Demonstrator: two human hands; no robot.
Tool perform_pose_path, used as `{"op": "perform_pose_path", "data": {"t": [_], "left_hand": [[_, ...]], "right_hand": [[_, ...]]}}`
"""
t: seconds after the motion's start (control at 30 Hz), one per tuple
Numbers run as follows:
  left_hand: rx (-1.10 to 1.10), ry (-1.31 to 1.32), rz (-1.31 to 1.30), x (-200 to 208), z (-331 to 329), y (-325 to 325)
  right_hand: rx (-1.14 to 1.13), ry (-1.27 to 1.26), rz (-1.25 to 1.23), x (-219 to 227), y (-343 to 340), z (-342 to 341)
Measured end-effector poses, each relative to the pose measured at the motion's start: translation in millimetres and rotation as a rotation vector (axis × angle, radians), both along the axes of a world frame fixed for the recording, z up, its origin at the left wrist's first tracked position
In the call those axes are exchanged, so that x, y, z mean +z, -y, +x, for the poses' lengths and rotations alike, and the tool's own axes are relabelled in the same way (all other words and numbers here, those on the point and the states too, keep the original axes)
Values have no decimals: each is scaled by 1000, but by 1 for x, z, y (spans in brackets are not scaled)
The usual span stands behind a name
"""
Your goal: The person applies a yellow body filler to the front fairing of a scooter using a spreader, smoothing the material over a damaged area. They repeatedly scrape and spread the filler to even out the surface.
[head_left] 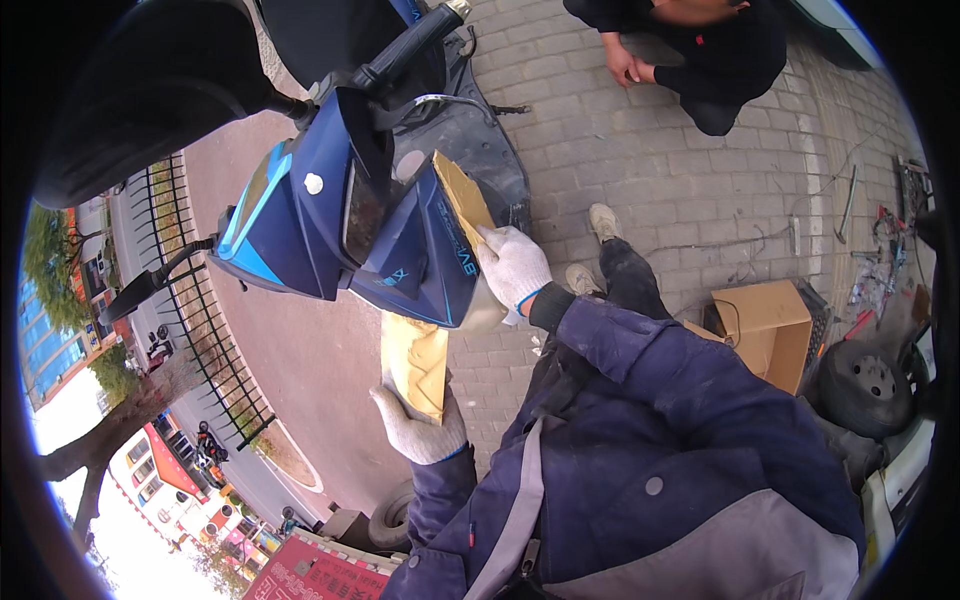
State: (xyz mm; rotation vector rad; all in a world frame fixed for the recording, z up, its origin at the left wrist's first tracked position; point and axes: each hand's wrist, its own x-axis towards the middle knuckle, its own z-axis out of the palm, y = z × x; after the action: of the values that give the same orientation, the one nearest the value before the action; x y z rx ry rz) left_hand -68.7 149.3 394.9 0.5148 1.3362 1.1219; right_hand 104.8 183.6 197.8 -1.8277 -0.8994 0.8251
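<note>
A blue electric scooter's front body (420, 245) stands before me. My left hand (425, 428), in a whitish knit glove, grips the lower end of a creased, yellow-brown paper strip (412, 355) that hangs below the front panel. Also gloved, my right hand (515, 268) is closed at the panel's right edge, its fingertips on a second stretch of yellow-brown paper (462, 198) that sticks up along that edge. Whether both stretches are one piece behind the panel cannot be seen. The handlebar grip (412, 45) and brake lever (435, 100) lie above.
Another person in dark clothes (720, 60) crouches on the brick paving at the upper right. An open cardboard box (765, 325), a black wheel (865, 388) and scattered tools (880, 250) lie to my right. A black fence (200, 290) and a tree trunk (120, 420) are at the left.
</note>
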Motion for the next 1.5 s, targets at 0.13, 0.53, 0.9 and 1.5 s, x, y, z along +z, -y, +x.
{"op": "perform_pose_path", "data": {"t": [0.13, 0.53, 0.9, 1.5], "left_hand": [[-2, 0, -4, -1, 1, -1], [-43, 61, 16, 2, -7, 4], [-121, 90, 97, -6, -26, 13], [-56, 59, 96, 4, -24, 20]], "right_hand": [[-129, -104, -101, -16, 12, 15], [-86, -21, -269, -47, -12, -3], [-49, -30, -123, -12, 16, -21], [-9, -114, -430, -54, 3, -8]]}}
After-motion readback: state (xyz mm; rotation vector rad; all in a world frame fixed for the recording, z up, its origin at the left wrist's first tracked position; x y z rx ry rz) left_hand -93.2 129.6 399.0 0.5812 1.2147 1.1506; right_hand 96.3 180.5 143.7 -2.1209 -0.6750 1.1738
